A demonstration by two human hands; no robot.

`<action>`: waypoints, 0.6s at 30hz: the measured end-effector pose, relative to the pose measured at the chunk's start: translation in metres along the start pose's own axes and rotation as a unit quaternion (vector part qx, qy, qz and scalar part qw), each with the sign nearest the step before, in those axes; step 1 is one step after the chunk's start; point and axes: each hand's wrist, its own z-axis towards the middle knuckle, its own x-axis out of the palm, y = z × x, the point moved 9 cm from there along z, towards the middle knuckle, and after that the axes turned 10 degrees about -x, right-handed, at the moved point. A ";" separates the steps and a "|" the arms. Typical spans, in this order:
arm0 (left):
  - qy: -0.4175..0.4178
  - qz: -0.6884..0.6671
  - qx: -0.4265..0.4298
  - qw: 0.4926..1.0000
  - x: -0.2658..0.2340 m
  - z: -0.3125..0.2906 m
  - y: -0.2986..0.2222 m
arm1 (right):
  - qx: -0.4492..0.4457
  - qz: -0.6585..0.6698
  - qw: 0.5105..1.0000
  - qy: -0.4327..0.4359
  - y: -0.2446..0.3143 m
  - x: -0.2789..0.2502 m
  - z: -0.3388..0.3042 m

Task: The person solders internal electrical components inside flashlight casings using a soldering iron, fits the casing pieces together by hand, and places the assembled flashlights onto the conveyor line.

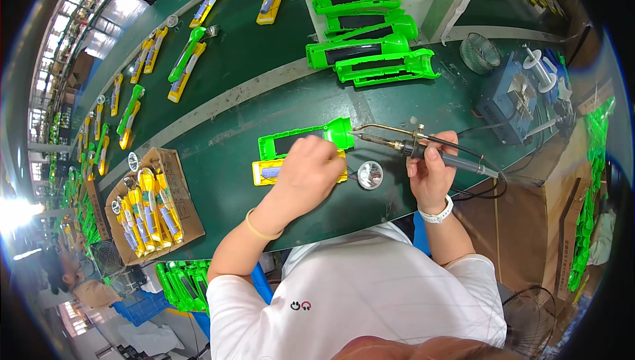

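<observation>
In my right hand [433,171] is a soldering iron [468,163] with a bent brass feed tube [380,126] along it. Its tip points left, close to the wide end of a green flashlight housing half [340,133]. That half lies flat, with a dark panel in it. Just below it is a yellow housing half [266,173] with a pale purple battery cell inside. My left hand [309,169] is closed over both halves, fingers curled down; whatever they pinch is hidden. A round silver reflector [370,175] on thin wires lies beside the yellow half.
Several green housings [370,29] are stacked at the back. A cardboard box [178,181] of yellow assemblies stands at the left. At the right are a blue soldering unit [506,105], a solder spool [541,72] and a mesh bowl [479,53]. More assemblies [188,72] line the far bench.
</observation>
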 end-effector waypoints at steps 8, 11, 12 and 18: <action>-0.010 0.040 -0.054 0.998 0.004 0.001 0.000 | 0.048 0.033 0.998 -0.018 -0.011 0.001 0.019; 0.022 0.063 -0.041 0.997 0.013 0.004 0.001 | 0.041 0.030 0.999 0.009 -0.011 0.009 0.029; -0.017 -0.002 -0.061 0.998 0.005 0.002 0.006 | 0.045 0.026 0.998 0.024 -0.010 0.011 0.031; -0.081 -0.067 -0.196 0.975 -0.003 -0.012 0.036 | 0.020 -0.018 0.999 0.044 -0.025 0.041 0.040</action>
